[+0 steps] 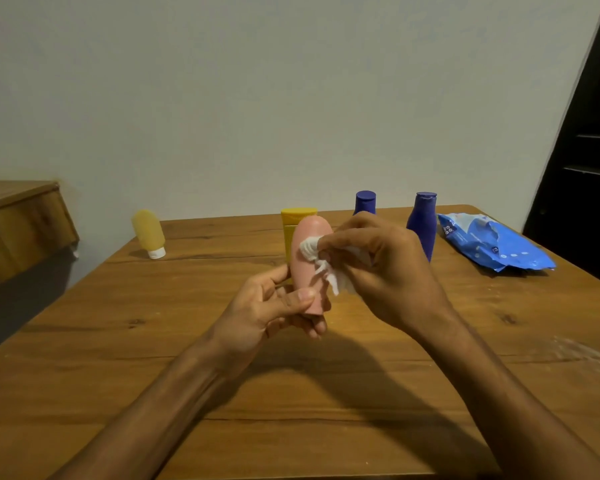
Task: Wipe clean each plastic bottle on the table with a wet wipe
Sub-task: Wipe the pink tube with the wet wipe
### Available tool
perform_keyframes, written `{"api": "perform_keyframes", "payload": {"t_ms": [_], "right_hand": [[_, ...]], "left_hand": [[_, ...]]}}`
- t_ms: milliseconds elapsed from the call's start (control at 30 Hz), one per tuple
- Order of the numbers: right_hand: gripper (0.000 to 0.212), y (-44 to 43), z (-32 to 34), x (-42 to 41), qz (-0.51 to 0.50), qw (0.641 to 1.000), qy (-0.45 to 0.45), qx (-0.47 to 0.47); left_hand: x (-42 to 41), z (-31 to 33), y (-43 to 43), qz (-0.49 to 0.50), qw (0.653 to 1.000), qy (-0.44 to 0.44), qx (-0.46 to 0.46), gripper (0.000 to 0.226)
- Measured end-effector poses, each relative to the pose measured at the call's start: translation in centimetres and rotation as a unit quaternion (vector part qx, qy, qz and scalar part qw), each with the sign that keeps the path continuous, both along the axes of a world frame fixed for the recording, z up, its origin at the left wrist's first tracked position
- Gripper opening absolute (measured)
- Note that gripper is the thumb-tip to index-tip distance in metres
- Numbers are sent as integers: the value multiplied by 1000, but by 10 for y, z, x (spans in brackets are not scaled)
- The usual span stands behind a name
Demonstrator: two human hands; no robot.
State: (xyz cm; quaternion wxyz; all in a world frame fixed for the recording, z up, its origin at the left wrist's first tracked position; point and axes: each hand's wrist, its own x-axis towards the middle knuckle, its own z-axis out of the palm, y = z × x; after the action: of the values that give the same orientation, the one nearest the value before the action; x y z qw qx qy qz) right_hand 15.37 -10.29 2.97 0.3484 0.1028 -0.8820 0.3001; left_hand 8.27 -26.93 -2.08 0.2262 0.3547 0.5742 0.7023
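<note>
As wipe [309,248] presses pink bottle [305,271] — yellow bottle [292,219] hides.

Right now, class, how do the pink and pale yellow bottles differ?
The pink bottle is gripped by the left hand while the right hand holds a wet wipe against it; the pale yellow bottle stands untouched on the table. The pink bottle's cap is pink, the yellow one's white. Both are cap-down.

- I see my left hand [271,308] gripping a pink rounded plastic bottle [307,258] by its cap end.
- My right hand [378,268] presses a white crumpled wet wipe [314,252] onto it, above the wooden tabletop [118,341].
</note>
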Motion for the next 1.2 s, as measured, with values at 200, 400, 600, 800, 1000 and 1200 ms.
{"api": "perform_keyframes", "payload": {"t_ms": [200,400,600,800,1000,1200], "right_hand": [[28,3,-8,-6,-66,994,82,-28],[25,-2,-8,-3,-32,996,79,18],[28,-18,-4,4,16,990,-34,135],[26,-13,-9,0,-3,991,2,130],[28,-6,-13,-6,-34,993,70,88],[28,-17,-13,-2,35,982,-40,178]], "left_hand": [[4,-3,1,3,995,69,-67,44],[4,0,1,21,994,87,-67,39],[0,0,0,73,986,127,-79,20],[4,-2,3,79,989,109,-68,24],[7,-2,6,75,989,114,-62,31],[2,-1,2,123,985,99,-70,25]]}}
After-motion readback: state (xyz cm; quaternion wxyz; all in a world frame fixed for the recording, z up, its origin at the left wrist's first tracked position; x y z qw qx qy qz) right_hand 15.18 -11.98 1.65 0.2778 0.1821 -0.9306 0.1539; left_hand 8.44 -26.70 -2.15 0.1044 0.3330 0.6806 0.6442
